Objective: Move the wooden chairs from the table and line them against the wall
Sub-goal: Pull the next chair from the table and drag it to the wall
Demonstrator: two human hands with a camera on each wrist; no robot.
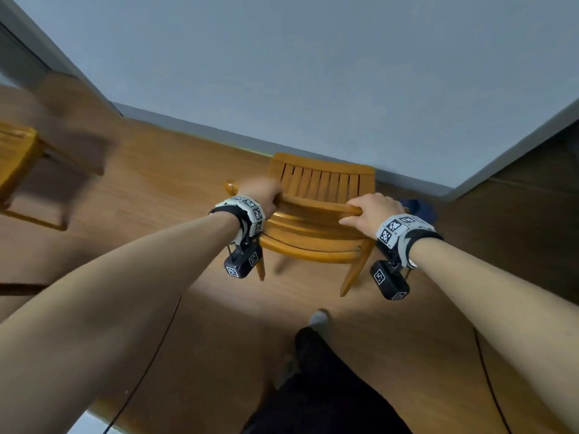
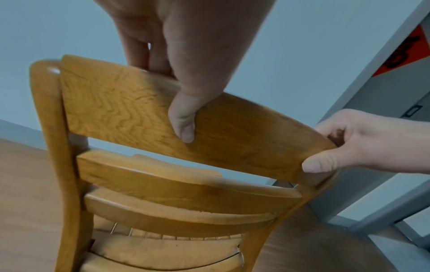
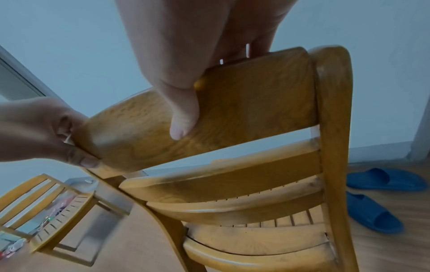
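A honey-coloured wooden chair [image 1: 322, 186] stands in front of me, its slatted seat pointing at the grey wall [image 1: 313, 73] and its back towards me. My left hand [image 1: 266, 191] grips the left end of the top back rail [image 2: 121, 108], with the thumb [image 2: 184, 127] pressed on the near face. My right hand [image 1: 369, 211] grips the rail's right end, its thumb [image 3: 184, 117] also on the near face. In both wrist views the fingers curl over the top edge and are hidden behind the rail. A second wooden chair [image 1: 18, 161] stands off to the left, blurred.
Wooden floor [image 1: 175, 189] runs up to the grey baseboard. A pair of blue slippers [image 3: 384, 179] lies on the floor right of the chair, near a door frame [image 1: 513, 164]. My dark trouser leg and foot [image 1: 319, 321] are just behind the chair. Thin cables hang from both wrists.
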